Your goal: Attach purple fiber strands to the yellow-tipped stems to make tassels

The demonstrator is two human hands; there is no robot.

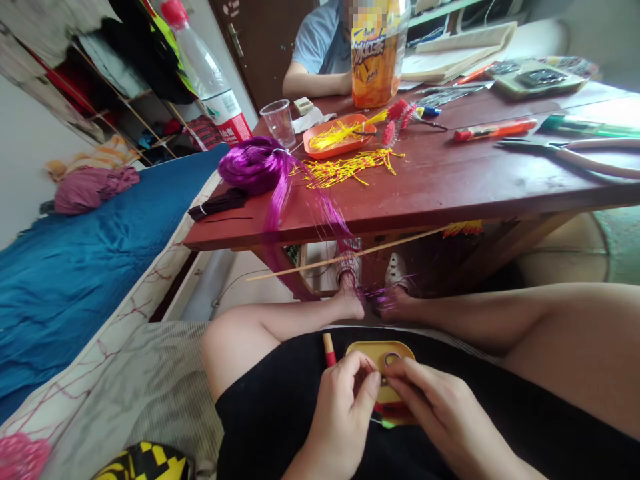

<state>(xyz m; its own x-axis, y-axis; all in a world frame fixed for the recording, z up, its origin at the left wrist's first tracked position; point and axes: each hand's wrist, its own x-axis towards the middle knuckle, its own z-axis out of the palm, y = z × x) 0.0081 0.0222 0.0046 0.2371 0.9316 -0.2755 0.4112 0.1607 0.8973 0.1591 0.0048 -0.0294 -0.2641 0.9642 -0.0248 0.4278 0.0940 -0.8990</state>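
Observation:
My left hand (343,413) and my right hand (440,417) meet over my lap, fingertips pinched together on a small thin piece I cannot make out. Under them lies a yellow tray (377,353) on my black shorts. A short stick with a red band (329,349) pokes up beside my left hand. A green and red bit shows below the fingers. Purple thread (260,167) hangs from the red table (450,180) down toward my knees.
On the table stand an orange dish of yellow strands (337,135), loose yellow strands (350,167), a plastic cup (279,121), an orange bag (377,53), pliers (575,150) and pens. Another person sits at the far side. A thin bamboo stick (350,255) crosses below the table. A blue bed (90,253) lies left.

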